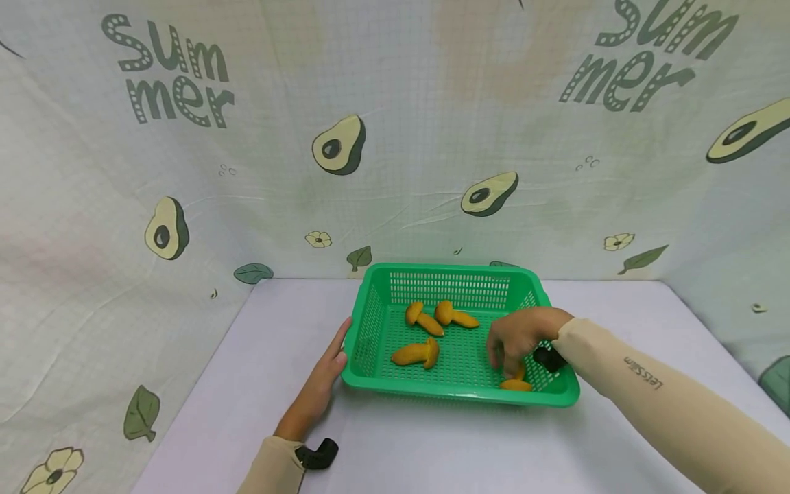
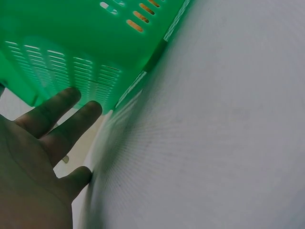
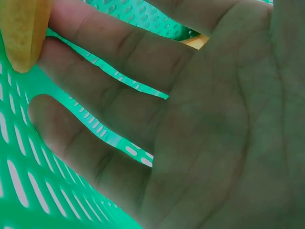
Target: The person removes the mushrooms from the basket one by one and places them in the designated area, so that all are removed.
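Basket (image 1: pixel 370 322) walls fence the mushrooms (image 1: pixel 417 354) — open top gives free entry from above.

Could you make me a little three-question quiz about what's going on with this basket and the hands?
1. True or false: the left hand grips a mushroom.
2. Where does the right hand reach? A) onto the bare table B) inside the green plastic slotted basket C) to the avocado-print backdrop
3. Fill in: the left hand's straight fingers rest against the basket's ____ wall.

Key
1. False: it lies flat on the pale table, holding nothing.
2. B, right over an orange-yellow toy mushroom at the front right corner.
3. Outer: the side wall on the person's left.
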`<state>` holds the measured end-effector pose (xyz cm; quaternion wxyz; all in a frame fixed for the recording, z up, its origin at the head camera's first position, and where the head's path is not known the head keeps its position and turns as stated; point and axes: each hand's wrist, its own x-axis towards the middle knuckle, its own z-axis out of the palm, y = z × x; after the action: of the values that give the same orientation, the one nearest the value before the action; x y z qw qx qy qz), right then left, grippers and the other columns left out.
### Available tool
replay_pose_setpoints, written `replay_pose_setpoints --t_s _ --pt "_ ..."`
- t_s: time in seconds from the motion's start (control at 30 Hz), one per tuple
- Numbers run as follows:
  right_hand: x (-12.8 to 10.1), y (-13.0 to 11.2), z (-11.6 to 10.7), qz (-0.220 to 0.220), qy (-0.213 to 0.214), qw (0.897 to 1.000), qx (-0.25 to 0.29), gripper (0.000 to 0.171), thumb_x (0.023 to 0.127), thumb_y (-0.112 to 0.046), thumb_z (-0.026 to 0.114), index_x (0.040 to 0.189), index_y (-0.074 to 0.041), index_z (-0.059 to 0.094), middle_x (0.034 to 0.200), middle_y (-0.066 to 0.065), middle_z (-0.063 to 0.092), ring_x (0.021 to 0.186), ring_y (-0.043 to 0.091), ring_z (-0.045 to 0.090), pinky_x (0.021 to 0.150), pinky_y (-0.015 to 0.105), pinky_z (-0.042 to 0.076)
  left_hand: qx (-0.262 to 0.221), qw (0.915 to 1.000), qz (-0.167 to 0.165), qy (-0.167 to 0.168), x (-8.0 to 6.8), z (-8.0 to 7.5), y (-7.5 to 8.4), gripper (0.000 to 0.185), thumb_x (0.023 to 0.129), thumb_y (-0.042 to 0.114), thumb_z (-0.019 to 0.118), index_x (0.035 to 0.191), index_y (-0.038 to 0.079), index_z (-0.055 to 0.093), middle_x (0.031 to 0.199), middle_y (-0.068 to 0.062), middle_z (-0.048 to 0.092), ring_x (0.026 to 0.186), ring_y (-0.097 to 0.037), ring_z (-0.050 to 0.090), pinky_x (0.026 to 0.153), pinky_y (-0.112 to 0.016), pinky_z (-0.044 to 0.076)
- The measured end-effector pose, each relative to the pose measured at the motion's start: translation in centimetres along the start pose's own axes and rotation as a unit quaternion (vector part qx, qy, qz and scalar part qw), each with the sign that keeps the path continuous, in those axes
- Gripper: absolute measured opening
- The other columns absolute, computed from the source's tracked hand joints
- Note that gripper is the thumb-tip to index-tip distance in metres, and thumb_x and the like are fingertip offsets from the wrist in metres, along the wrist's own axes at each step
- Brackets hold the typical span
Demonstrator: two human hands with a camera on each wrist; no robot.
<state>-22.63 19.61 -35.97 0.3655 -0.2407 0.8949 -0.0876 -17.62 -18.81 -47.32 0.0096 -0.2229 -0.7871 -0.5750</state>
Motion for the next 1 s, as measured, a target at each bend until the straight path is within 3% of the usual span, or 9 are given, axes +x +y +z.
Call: replay_pose_setpoints --t_s 0.27,0.47,0.7,1.0 --pt "-0.15 -0.02 0.02 0.02 -0.007 1.0 -0.014 0.026 0.071 -0.006 0.082 0.088 -0.024 0.075 0.091 -0.008 0.066 0.091 0.02 0.056 0.082 0.046 0.052 0.002 1.0 -0.003 0.0 0.0 0.02 0.02 0.057 0.108 0.026 0.03 0.163 0.027 0.014 0.166 0.002 0.014 0.151 -0.024 0.009 0.115 -0.065 0.008" --pt "-0.36 -0.03 -0.31 0.033 -0.019 0.999 -0.032 0.028 0.071 -0.007 0.08 0.09 -0.029 0.078 0.095 -0.011 0.067 0.096 0.022 0.054 0.084 0.047 0.053 0.0 1.0 -0.004 0.001 0.13 0.08 -0.07 0.057 0.108 0.025 0.029 0.163 0.023 0.013 0.167 -0.001 0.014 0.151 -0.027 0.009 0.115 -0.066 0.008" --pt "-0.63 -0.3 -0.36 0.049 -0.023 0.997 -0.049 0.036 0.067 -0.001 0.074 0.086 -0.032 0.079 0.097 -0.011 0.067 0.094 0.026 0.051 0.074 0.043 0.053 0.004 1.0 -0.006 0.001 0.17 0.09 -0.1 0.057 0.109 0.026 0.028 0.163 0.022 0.013 0.167 -0.001 0.014 0.152 -0.028 0.009 0.115 -0.065 0.007" --pt "-0.59 -0.57 -0.36 0.049 -0.026 0.996 -0.069 0.029 0.07 -0.003 0.077 0.08 -0.03 0.079 0.094 -0.009 0.067 0.09 0.024 0.052 0.077 0.044 0.053 -0.001 1.0 -0.009 0.003 0.12 0.07 -0.17 0.056 0.108 0.026 0.029 0.163 0.026 0.014 0.167 0.0 0.014 0.152 -0.027 0.009 0.115 -0.065 0.007"
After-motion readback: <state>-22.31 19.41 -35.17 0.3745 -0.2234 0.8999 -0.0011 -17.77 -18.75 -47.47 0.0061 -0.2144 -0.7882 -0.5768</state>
